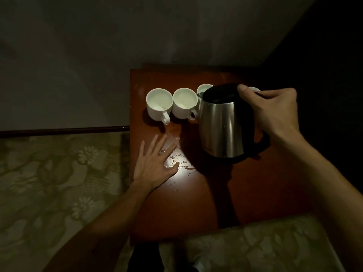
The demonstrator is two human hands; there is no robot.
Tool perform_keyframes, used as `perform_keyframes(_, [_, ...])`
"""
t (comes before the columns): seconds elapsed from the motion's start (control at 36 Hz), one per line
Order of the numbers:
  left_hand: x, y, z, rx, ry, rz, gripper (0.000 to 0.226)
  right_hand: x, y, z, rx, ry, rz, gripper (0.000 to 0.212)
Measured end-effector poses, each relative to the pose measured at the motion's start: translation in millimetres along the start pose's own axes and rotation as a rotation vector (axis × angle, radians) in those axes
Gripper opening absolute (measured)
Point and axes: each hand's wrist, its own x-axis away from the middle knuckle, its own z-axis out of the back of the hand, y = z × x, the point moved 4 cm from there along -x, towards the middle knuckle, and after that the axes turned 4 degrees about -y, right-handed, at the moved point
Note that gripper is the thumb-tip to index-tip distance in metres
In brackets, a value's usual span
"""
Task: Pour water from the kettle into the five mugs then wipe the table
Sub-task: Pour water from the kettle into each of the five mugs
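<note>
Holding the brushed-steel kettle with black lid [222, 122] by its handle in your clamped right hand [275, 112], you have its spout leaning left over the third white ceramic mug [204, 89], while your left hand [155, 163] rests flat, fingers spread, on the wet red-brown worktop [255, 193].

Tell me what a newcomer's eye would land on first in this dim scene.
First the steel kettle, held tilted above the right of the wooden table by the right hand, its spout over the third white mug. Next the bright spilled water glinting near the table's left edge, with the left hand resting flat beside it. Two more white mugs stand in a row at the back left.
</note>
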Motion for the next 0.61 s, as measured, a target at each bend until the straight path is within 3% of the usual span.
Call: perform_keyframes(0.61, [0.5,0.7,-1.9,0.073,0.066,0.008,0.074,-26.7,-18.7,-2.6,0.151,-0.114,-0.03,0.019])
